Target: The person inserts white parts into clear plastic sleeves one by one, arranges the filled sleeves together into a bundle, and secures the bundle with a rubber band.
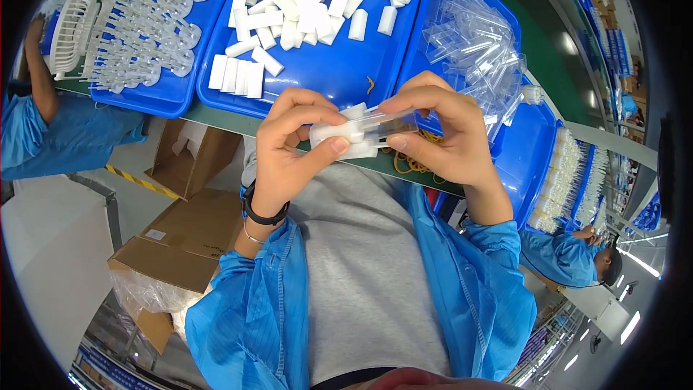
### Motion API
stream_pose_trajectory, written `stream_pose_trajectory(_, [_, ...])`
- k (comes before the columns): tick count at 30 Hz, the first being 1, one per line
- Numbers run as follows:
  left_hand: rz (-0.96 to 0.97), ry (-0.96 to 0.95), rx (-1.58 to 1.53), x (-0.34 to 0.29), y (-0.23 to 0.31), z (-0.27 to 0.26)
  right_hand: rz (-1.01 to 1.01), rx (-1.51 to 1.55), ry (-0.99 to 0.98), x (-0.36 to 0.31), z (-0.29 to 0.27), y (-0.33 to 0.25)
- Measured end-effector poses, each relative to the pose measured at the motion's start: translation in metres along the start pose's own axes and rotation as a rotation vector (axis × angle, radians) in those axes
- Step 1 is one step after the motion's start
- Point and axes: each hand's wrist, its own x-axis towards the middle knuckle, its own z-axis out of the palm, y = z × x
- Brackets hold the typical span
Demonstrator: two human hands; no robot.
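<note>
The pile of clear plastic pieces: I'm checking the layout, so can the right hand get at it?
Probably yes: the pile lies uncovered near the right hand, though that hand is holding a clear piece.

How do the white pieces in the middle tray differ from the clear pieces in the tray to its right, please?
The white pieces are opaque, while the clear pieces are see-through. Some white pieces line up side by side, whereas the clear pieces lie in a jumbled heap. Both lie in blue trays.
</note>
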Motion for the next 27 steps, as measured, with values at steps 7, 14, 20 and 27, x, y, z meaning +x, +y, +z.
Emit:
stream_pose_trajectory(7, [-0.080, 0.102, -0.570, -0.004, -0.013, -0.008, 0.005, -0.114, 0.101, 0.004, -0.007, 0.001])
stream_pose_trajectory(14, [0.015, 0.042, -0.361, -0.004, -0.011, -0.010, -0.196, -0.272, 0.053, 0.012, -0.006, 0.004])
stream_pose_trajectory(20, [-0.006, 0.006, -0.375, -0.005, -0.014, -0.011, -0.067, -0.039, -0.050, 0.010, 0.002, 0.012])
stream_pose_trajectory(27, [-0.114, 0.101, -0.527, -0.006, -0.016, -0.006, -0.040, 0.081, -0.058, 0.006, 0.001, 0.015])
